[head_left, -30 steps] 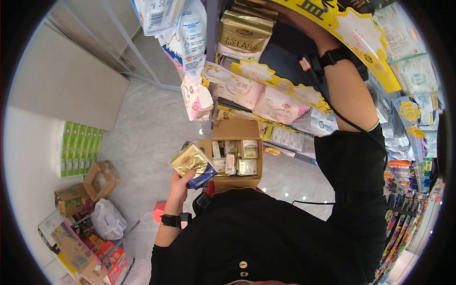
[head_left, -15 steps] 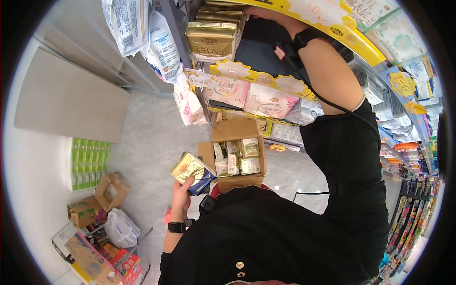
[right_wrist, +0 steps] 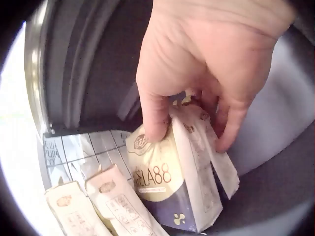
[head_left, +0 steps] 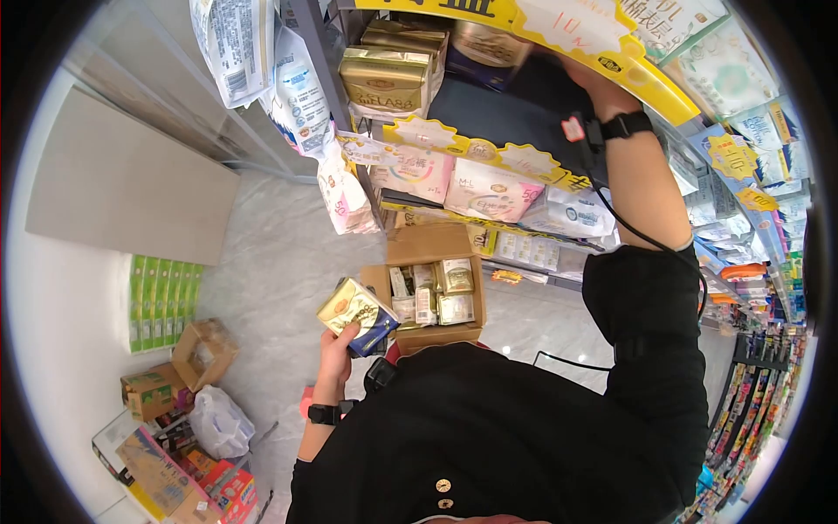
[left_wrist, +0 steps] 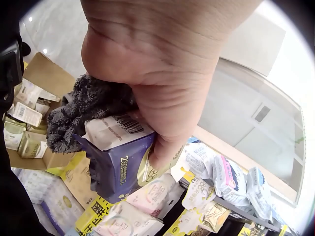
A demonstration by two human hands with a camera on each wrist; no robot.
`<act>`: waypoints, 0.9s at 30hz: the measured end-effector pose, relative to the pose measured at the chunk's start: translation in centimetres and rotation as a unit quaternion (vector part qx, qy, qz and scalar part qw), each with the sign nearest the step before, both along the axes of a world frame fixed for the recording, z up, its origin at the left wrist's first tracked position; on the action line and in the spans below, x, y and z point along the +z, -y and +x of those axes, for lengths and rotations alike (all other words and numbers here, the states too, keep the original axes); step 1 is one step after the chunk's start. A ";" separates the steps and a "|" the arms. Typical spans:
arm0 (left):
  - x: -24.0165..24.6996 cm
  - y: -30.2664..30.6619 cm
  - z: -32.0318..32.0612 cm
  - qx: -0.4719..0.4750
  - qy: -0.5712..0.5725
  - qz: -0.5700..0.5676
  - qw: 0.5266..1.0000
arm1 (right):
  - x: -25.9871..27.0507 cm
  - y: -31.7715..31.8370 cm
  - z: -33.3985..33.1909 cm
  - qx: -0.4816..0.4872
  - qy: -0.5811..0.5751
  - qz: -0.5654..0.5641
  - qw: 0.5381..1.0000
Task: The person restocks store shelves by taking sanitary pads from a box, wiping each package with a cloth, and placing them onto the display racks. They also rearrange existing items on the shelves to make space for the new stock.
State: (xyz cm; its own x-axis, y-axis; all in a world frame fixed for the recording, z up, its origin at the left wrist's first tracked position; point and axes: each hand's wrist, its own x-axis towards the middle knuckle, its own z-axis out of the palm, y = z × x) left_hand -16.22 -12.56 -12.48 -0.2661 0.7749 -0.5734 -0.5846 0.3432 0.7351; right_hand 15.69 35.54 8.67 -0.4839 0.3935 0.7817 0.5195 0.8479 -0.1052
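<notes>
In the head view my left hand [head_left: 333, 356] holds a gold-and-blue pack [head_left: 360, 314] low, left of the open carton. The left wrist view shows that hand [left_wrist: 162, 83] gripping the blue pack [left_wrist: 115, 169] and a dark grey cloth [left_wrist: 81, 110]. My right hand [head_left: 598, 87] reaches into the upper shelf, its fingers partly hidden by the yellow strip. In the right wrist view the hand [right_wrist: 206, 64] pinches cream-and-blue packs [right_wrist: 162, 182], thumb on the front one. A gold-and-blue pack [head_left: 489, 54] stands beside gold packs [head_left: 387, 80]; whether it is a gripped one, I cannot tell.
The carton [head_left: 436, 334] on the floor holds several packs. Yellow price strips [head_left: 476, 147] edge the shelves, with pink packs [head_left: 493, 190] below. Hanging bags [head_left: 301, 96] are at the shelf's left end. Boxes [head_left: 150, 391] and a white plastic bag [head_left: 220, 421] lie at lower left.
My right hand has moved right, away from the gold packs, and a gold-and-blue pack now shows beside them. My left hand still holds its pack in nearly the same place.
</notes>
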 end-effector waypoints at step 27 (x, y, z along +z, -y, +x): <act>-1.3 -1.7 3.1 -0.070 0.004 -0.018 0.997 | 0.4 -0.7 8.1 -0.223 0.214 -0.044 0.950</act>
State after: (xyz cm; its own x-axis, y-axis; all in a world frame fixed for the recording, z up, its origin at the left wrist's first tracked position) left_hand -13.15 -10.82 -13.77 -0.1522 0.7828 -0.6034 -0.5352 0.4480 0.7161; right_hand 23.76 36.26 9.07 -0.5193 0.6891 0.5054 0.8365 0.5309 0.1355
